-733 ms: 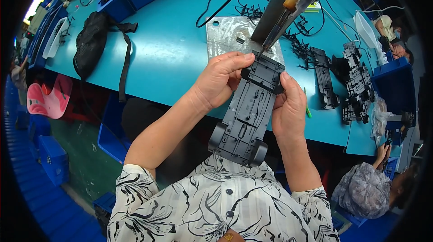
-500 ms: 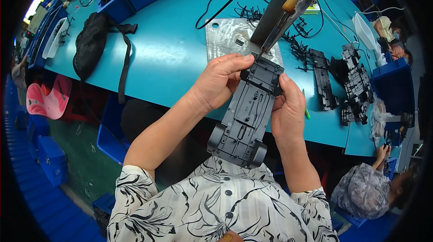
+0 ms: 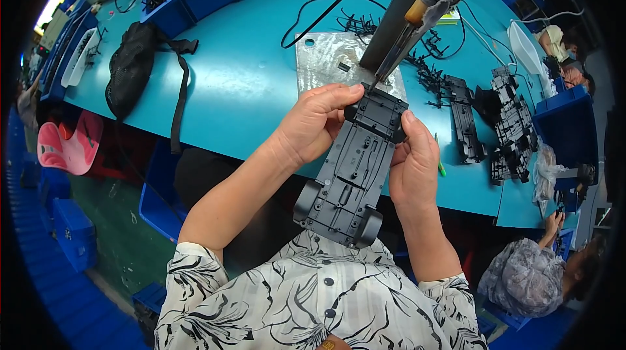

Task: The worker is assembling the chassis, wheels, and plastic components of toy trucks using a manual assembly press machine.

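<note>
Head view: left hand (image 3: 316,121) and right hand (image 3: 416,161), fingers curled, grip opposite sides of the black rectangular plastic chassis (image 3: 354,162) at the near edge of the blue-green table (image 3: 241,89); uneven pressure could skew it against the amber-handled metal tool (image 3: 396,50).

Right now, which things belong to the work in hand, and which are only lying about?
In the work:
black plastic base, in left hand and right hand
pointed tool at its far end

Apparently lying about:
black bag
green pen

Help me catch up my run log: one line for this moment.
left hand: holds black chassis | right hand: holds same chassis | wrapped tool: tip by far end
</note>
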Action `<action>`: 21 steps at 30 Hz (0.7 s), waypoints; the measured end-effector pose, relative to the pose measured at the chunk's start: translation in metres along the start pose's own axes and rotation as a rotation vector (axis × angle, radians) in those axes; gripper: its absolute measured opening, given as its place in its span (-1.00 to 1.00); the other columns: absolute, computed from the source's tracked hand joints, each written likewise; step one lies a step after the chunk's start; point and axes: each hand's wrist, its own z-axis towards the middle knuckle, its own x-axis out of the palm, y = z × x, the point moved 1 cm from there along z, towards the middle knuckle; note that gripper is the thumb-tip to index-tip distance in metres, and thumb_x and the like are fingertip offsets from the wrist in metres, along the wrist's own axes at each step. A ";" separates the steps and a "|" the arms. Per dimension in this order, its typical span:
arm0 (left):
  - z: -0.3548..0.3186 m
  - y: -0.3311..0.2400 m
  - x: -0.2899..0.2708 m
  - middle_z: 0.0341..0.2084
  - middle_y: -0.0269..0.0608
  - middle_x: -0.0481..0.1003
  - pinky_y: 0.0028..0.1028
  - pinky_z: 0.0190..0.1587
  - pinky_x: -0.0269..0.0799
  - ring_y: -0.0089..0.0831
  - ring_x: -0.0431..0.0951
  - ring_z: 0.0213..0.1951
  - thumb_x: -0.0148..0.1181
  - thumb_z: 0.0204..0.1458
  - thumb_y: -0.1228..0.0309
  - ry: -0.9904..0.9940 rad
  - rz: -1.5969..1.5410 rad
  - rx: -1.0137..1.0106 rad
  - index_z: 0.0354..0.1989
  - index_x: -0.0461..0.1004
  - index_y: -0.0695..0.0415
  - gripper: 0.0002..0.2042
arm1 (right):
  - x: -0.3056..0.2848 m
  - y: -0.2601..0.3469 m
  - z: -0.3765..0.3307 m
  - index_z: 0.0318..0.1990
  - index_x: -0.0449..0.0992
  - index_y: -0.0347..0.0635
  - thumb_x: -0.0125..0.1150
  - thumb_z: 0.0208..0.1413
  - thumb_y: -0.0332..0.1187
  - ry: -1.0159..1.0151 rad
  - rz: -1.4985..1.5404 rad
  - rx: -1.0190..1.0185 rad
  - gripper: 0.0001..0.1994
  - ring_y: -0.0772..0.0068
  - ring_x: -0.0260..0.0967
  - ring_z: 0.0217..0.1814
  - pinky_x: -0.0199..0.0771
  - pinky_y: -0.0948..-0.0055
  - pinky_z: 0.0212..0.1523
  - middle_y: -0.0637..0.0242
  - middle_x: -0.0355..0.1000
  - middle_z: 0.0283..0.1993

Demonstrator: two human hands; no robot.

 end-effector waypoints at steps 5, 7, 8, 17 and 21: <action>-0.001 -0.001 0.003 -0.38 -0.26 0.53 -0.56 -0.32 0.51 -0.58 0.55 -0.38 0.14 0.10 0.35 -0.013 -0.019 -0.018 -0.27 0.47 0.22 -0.82 | 0.003 0.004 -0.001 -0.26 0.41 -0.16 0.12 0.16 -0.22 -0.005 0.002 -0.007 -0.80 0.63 0.38 -0.31 0.40 0.55 -0.29 0.44 0.43 -0.31; 0.001 0.001 0.001 -0.38 -0.26 0.53 -0.57 -0.32 0.51 -0.58 0.55 -0.38 0.14 0.10 0.35 -0.015 -0.031 -0.033 -0.28 0.47 0.22 -0.83 | 0.004 0.005 -0.002 -0.26 0.41 -0.16 0.12 0.17 -0.22 -0.002 0.006 -0.002 -0.80 0.63 0.39 -0.30 0.40 0.55 -0.29 0.43 0.44 -0.31; 0.001 0.001 0.002 -0.38 -0.26 0.53 -0.57 -0.32 0.51 -0.58 0.55 -0.38 0.14 0.10 0.35 -0.015 -0.032 -0.033 -0.28 0.47 0.22 -0.83 | 0.003 0.005 -0.001 -0.24 0.43 -0.19 0.09 0.19 -0.24 0.010 0.018 -0.002 -0.80 0.63 0.41 -0.31 0.43 0.59 -0.29 0.39 0.46 -0.29; 0.001 0.004 0.000 -0.41 -0.27 0.51 -0.58 -0.39 0.52 -0.58 0.54 -0.42 0.15 0.09 0.35 -0.019 -0.049 -0.035 -0.29 0.46 0.22 -0.83 | -0.001 0.002 -0.002 -0.23 0.42 -0.17 0.09 0.19 -0.22 0.025 0.004 0.008 -0.79 0.62 0.41 -0.31 0.42 0.55 -0.30 0.42 0.46 -0.28; 0.003 0.006 -0.003 -0.40 -0.26 0.51 -0.58 -0.38 0.53 -0.58 0.55 -0.41 0.15 0.09 0.35 -0.023 -0.044 -0.045 -0.29 0.45 0.23 -0.82 | -0.004 0.001 -0.002 -0.22 0.42 -0.19 0.09 0.20 -0.22 0.039 0.014 0.014 -0.79 0.62 0.42 -0.30 0.42 0.53 -0.28 0.42 0.47 -0.27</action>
